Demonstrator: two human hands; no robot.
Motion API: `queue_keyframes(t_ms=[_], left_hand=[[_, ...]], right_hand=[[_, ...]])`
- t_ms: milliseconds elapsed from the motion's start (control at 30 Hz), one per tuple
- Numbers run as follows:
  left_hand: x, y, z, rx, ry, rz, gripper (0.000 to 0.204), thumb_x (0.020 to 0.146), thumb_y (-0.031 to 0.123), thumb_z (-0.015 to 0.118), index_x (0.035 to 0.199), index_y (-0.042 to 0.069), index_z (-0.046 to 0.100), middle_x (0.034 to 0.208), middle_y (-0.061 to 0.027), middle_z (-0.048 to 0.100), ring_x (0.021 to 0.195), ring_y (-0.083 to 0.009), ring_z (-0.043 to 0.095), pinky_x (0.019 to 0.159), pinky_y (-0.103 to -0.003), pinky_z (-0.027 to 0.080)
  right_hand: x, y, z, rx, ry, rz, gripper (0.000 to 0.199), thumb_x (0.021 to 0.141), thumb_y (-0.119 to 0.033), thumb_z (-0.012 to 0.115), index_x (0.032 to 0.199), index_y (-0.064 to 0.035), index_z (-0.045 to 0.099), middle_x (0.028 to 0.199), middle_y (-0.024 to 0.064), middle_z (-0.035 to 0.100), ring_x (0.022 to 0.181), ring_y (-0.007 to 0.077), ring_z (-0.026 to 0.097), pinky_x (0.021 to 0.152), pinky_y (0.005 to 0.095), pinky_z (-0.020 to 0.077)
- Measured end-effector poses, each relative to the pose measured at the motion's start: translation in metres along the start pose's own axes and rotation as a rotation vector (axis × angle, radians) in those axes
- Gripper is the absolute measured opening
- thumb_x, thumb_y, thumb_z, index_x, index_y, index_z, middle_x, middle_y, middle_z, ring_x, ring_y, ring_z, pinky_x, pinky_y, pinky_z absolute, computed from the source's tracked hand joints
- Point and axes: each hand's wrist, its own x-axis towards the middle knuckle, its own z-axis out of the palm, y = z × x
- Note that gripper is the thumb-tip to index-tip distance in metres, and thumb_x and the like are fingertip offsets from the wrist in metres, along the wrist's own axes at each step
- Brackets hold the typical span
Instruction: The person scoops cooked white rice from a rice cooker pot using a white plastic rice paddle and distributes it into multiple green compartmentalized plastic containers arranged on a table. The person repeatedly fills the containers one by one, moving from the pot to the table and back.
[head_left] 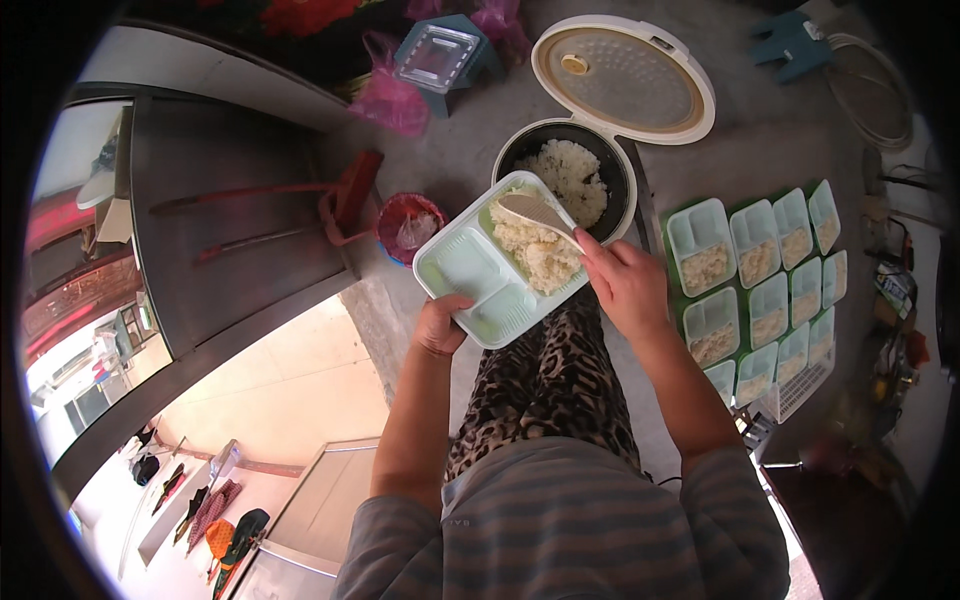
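A pale green divided food tray (pixel 465 262) is held up in front of me. My left hand (pixel 441 322) grips its near left corner, thumb over the rim. In my right hand (pixel 622 280) is the handle of a white rice paddle (pixel 537 212), its blade resting on the rice (pixel 548 262) in the tray's long right compartment. The compartments on the left side hold no food. Just beyond the tray stands an open rice cooker (pixel 627 190), partly covered by it, with cooked rice (pixel 568 170) in its dark pot. Its lid (pixel 640 75) is tipped back.
To the right, several similar trays (pixel 708 238) with rice stand in rows on a green surface. A lined waste bin (pixel 405 225) is left of the cooker. Farther back, a blue stool (pixel 449 85) bears clear plastic lids (pixel 437 55) beside a pink bag (pixel 388 97).
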Motion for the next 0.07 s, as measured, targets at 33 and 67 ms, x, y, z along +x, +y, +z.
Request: queue_keyframes(t_ms=[33, 67], left_hand=[[-0.0021, -0.0010, 0.0066, 0.015, -0.017, 0.017, 0.064, 0.065, -0.006, 0.058, 0.128, 0.003, 0.049, 0.119, -0.0105, 0.057, 0.112, -0.0296, 0.055, 0.100, -0.042, 0.045], [-0.0040, -0.0022, 0.0115, 0.029, -0.034, 0.034, 0.065, 0.066, -0.005, 0.059, 0.129, 0.004, 0.049, 0.121, -0.0095, 0.057, 0.115, -0.0295, 0.054, 0.102, -0.043, 0.043]], right_hand=[[-0.0031, -0.0013, 0.0005, -0.053, -0.018, -0.008, 0.038, 0.086, -0.017, 0.067, 0.124, -0.0205, 0.062, 0.070, 0.0030, 0.052, 0.060, 0.0213, 0.054, 0.055, 0.0342, 0.0451], [-0.0062, -0.0023, 0.0010, -0.105, -0.036, -0.016, 0.041, 0.086, -0.017, 0.066, 0.127, -0.0208, 0.061, 0.074, 0.0023, 0.054, 0.065, 0.0202, 0.056, 0.057, 0.0329, 0.0455]])
